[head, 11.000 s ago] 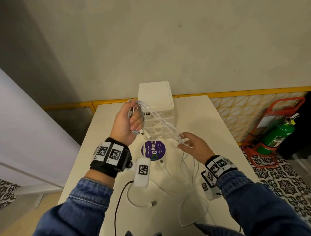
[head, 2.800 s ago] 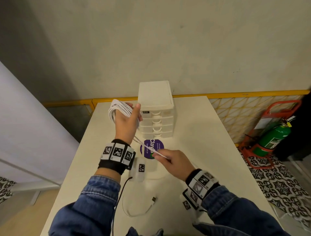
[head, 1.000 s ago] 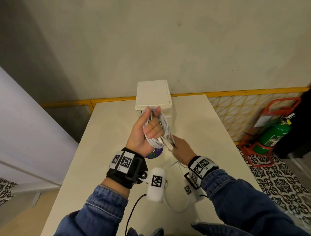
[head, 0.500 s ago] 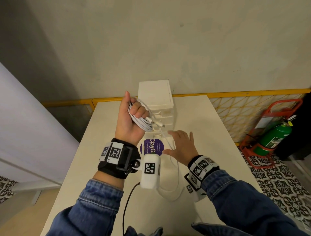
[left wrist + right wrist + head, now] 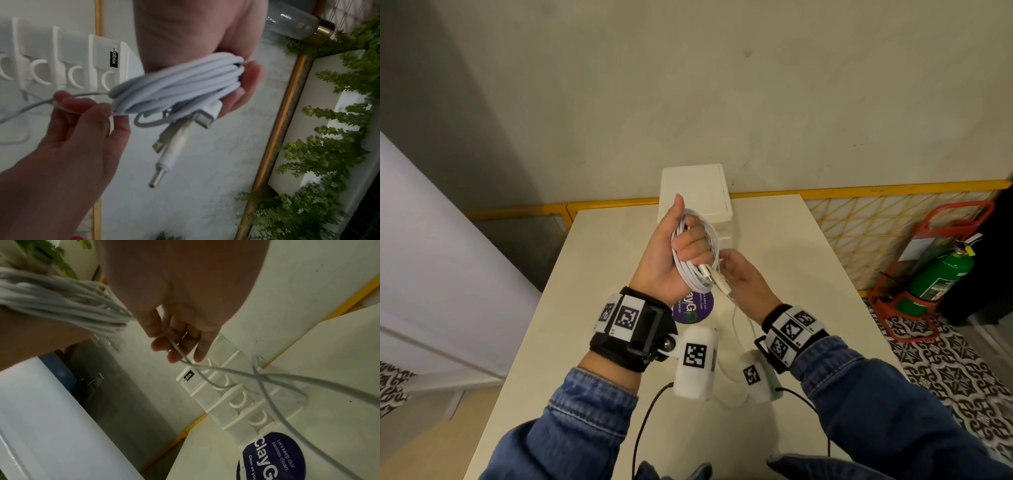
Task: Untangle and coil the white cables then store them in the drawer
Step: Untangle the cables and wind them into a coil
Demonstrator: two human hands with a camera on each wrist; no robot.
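My left hand is raised over the table and grips a coil of white cables, its fingers curled through the loops. Several plugs hang out of the coil. My right hand is right beside the coil and pinches a loose thin strand between thumb and fingers. That strand trails down to the table. The white drawer unit stands behind the hands, and all its drawers look closed.
A cream table carries a purple round sticker in front of the drawer unit. A yellow rail runs along the far edge. A green fire extinguisher in a red stand is on the floor at right.
My left hand has carried the coil rightward to the middle. My right hand, flat and spread half a second ago, has come up to the coil and pinched the loose strand.
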